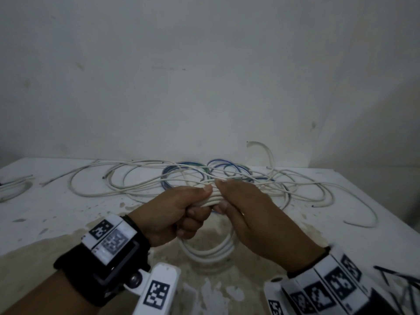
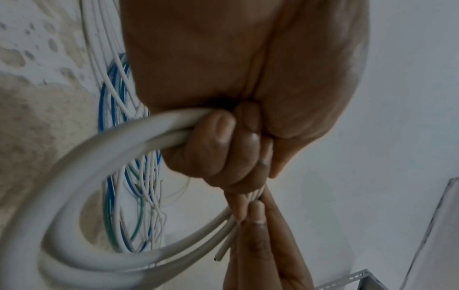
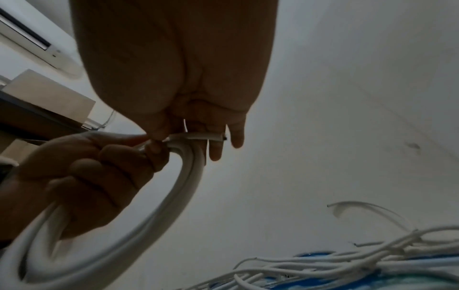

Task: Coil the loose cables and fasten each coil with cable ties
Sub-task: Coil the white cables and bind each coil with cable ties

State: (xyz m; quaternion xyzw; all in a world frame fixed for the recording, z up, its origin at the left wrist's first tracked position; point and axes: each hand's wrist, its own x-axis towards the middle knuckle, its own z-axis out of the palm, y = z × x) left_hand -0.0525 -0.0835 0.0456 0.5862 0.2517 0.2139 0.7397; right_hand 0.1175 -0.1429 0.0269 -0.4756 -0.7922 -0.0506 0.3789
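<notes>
Head view: left hand (image 1: 179,212) fisted round white cable coil (image 1: 211,251), right hand (image 1: 247,208) fingers (image 3: 216,151) pinching its top, held above near surface (image 1: 56,201). Loose white and blue cables (image 1: 204,176) tangled farther back, black cable ties (image 1: 400,283) near right.

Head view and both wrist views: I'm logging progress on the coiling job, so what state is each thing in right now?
Thick white cable coil: looped, held above the table, no tie visible on it.
Left hand: grips the top of the coil.
Right hand: pinches the coil beside the left hand.
Thin white loose cables: uncoiled, spread on the table.
Blue and green cables: loosely looped, tangled with the white ones.
Black cable ties: lying unused at the table's right edge.
</notes>
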